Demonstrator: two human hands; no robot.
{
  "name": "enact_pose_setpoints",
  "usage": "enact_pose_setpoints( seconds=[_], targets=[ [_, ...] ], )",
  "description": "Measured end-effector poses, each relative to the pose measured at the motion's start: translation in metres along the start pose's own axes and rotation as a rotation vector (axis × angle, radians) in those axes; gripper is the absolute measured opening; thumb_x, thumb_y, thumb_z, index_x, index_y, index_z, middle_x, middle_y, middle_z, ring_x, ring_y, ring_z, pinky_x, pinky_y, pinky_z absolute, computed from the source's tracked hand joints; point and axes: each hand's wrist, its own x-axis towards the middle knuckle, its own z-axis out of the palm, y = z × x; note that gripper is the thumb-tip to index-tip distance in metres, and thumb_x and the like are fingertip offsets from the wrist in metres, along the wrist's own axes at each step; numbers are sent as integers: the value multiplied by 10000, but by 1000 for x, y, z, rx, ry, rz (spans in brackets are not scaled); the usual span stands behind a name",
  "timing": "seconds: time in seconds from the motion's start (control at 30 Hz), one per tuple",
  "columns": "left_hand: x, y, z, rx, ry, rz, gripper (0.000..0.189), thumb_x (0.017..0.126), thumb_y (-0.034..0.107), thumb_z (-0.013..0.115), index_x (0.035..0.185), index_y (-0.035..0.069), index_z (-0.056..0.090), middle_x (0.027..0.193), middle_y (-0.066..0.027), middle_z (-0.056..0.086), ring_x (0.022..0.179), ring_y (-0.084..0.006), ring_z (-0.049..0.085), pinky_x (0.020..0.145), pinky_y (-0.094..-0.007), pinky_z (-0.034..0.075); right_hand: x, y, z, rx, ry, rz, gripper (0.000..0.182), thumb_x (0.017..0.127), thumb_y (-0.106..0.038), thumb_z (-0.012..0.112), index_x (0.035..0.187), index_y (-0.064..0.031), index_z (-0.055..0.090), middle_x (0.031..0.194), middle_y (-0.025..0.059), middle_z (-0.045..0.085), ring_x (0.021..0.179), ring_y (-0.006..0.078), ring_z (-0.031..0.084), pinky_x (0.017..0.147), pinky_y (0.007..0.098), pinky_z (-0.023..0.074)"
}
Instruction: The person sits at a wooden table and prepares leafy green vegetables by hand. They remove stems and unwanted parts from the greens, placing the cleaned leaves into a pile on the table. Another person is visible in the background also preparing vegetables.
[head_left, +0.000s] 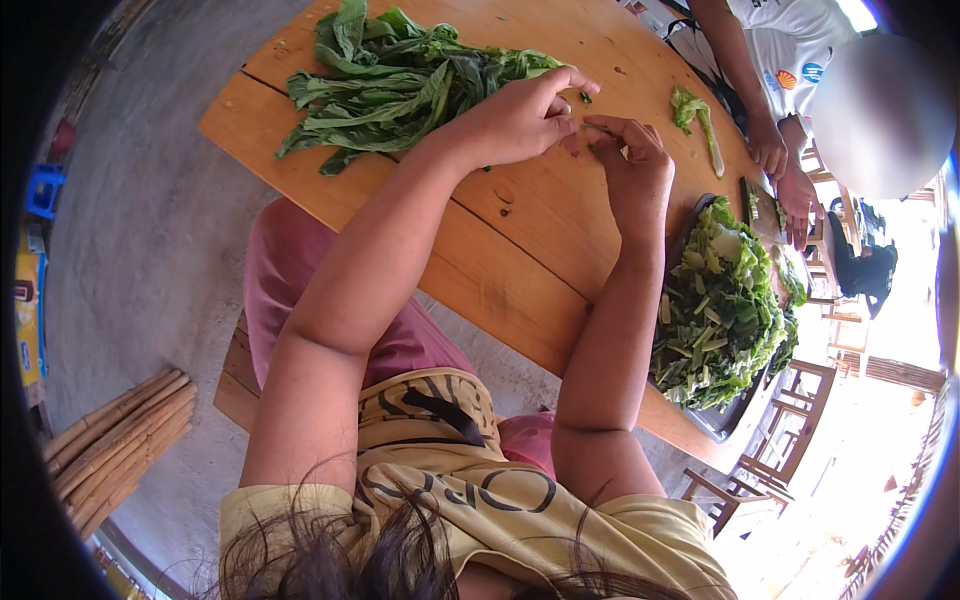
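Above the wooden table, my left hand and my right hand come close together. A small thin piece of green stem sits between the thumb and index finger of my right hand. My left hand has its index finger stretched out and the others curled; whether anything is pinched in it is hard to make out. Beside and partly behind my left hand lies a heap of long leafy greens, stems towards the hand. A small green scrap rests on the wood near the fingertips.
A dark tray heaped with chopped greens stands to the right. Beyond my right hand lies a single pale leaf. Another person's hands are at a small cutting board. Wooden chairs stand at right, bamboo poles at left.
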Motion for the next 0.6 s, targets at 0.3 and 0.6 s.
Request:
enact_pose_setpoints(
  seconds=[0.3, 0.6],
  targets=[
    [1, -9, -1, 597, 194, 287, 132, 857, 163, 676, 913, 48, 642, 712, -158, 644, 640, -333, 629, 597, -408, 487, 4, 3, 1, 5, 72, -60, 142, 774, -49, 740, 912, -77, 750, 812, 65, 690, 796, 201, 577, 739, 328, 484],
    [0, -10, 3, 554, 161, 306, 122, 842, 141, 667, 916, 45, 653, 705, -158, 639, 630, -323, 623, 586, -395, 478, 1, -4, -4, -175, 5, -158, 145, 749, -98, 776, 891, -85, 752, 786, 47, 682, 768, 234, 563, 713, 350, 479]
  ],
)
